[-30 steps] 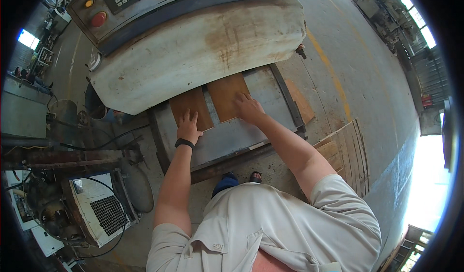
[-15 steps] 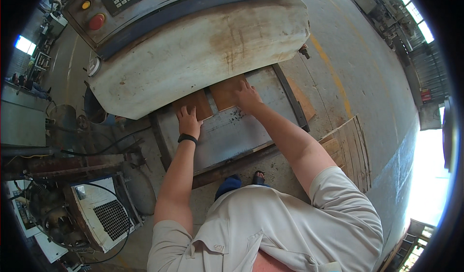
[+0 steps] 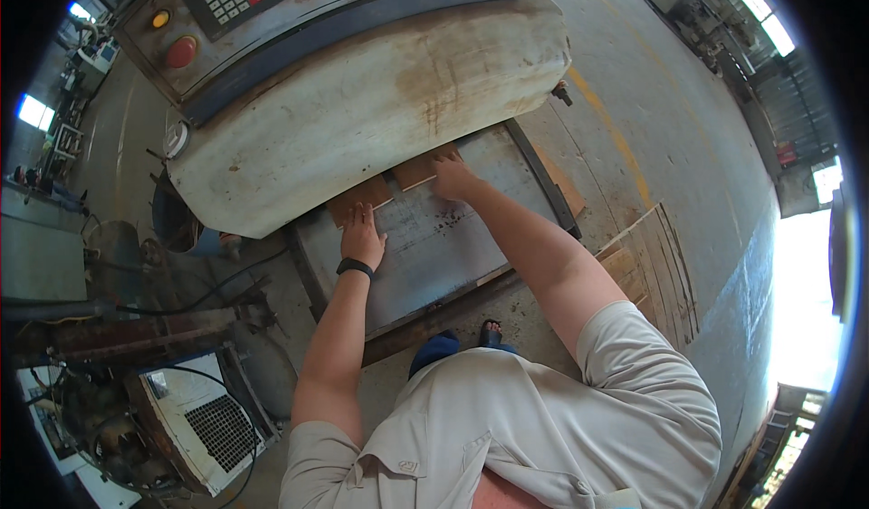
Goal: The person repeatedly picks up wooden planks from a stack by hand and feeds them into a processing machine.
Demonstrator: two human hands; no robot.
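Extended fingers are resting on top, gripping nothing.
The left hand is touching the left brown board, the right hand the right brown board; both are lying far from the metal table's near edge, meeting the hood. Pressing evenly, fingertips outside, seems wise.

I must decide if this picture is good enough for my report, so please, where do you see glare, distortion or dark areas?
Head view: the bright opening at right is burnt out to white; head view: straight edges bend toward the rim, and the corners are black; head view: soft sheen on the metal bed, while the left hand and right hand have readable outlines.
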